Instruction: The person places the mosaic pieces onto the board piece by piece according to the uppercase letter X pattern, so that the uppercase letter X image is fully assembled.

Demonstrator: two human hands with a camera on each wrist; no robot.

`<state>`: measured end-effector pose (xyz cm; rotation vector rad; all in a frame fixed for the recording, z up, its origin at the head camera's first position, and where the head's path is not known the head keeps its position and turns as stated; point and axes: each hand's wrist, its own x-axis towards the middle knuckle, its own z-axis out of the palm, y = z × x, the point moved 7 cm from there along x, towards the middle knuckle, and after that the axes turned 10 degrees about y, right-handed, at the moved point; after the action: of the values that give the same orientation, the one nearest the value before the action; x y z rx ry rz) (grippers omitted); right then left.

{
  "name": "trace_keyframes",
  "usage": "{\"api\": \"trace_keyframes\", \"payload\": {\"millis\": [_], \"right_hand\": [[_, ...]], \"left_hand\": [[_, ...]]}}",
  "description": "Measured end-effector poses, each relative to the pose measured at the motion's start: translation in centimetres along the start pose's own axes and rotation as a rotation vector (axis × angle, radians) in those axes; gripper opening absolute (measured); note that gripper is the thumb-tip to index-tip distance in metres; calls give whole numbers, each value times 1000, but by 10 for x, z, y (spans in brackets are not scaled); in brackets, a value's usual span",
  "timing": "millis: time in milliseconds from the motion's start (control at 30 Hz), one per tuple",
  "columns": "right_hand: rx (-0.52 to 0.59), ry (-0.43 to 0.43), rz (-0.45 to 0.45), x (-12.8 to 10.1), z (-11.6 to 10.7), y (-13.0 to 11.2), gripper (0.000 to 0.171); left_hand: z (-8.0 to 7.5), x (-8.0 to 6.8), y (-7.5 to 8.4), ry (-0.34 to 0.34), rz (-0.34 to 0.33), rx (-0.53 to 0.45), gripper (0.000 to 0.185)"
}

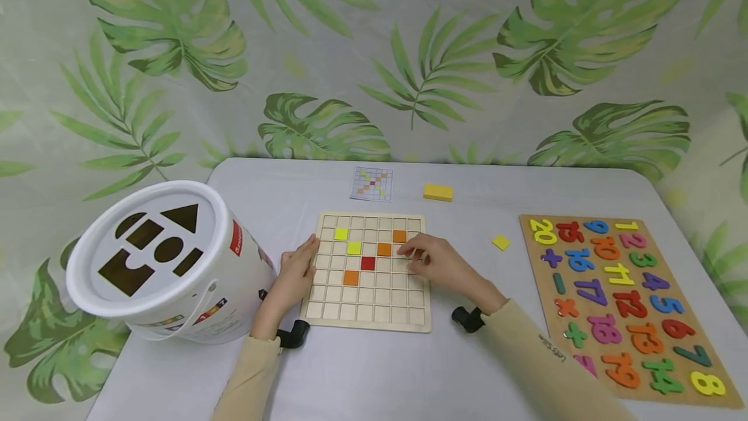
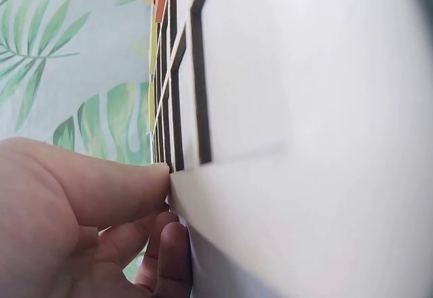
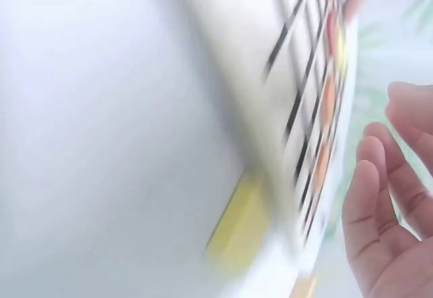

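Grid board (image 1: 369, 317) mid-surface (image 1: 362, 375), left hand (image 1: 298, 271) fingers (image 2: 128, 183) pressed straight on its left edge. Right hand (image 1: 435, 264) over the right columns, fingers relaxed, grasping nothing. Bare surface near and far of board. White bucket (image 1: 169, 262) left, number puzzle (image 1: 619, 297) right, digits 1–20 readable.

The grid board (image 1: 369, 317) is pale, matt wood with smooth painted tiles (image 1: 367, 263) set in it. The number puzzle (image 1: 628, 304) is wood too, its figures brightly painted. The bucket (image 1: 175, 265) is glossy white plastic. The worktop (image 1: 374, 369) looks smooth and matt.
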<state>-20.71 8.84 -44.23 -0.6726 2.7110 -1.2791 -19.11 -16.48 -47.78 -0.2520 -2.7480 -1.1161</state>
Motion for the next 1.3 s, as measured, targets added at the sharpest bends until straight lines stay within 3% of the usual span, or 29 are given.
{"api": "trace_keyframes", "payload": {"millis": [200, 400, 667, 867, 1300], "right_hand": [[-71, 50, 64, -26, -32, 36, 26], [-144, 12, 100, -39, -34, 52, 28], [-200, 26, 14, -37, -27, 47, 27], [-225, 19, 32, -33, -25, 47, 24], [-119, 93, -45, -25, -30, 22, 23]], "left_hand": [[-1, 0, 2, -3, -11, 7, 50], [-1, -1, 3, -2, -5, 5, 50], [0, 0, 0, -5, -3, 0, 50], [0, 0, 0, -1, 9, 2, 50], [-1, 0, 1, 0, 13, 5, 51]]}}
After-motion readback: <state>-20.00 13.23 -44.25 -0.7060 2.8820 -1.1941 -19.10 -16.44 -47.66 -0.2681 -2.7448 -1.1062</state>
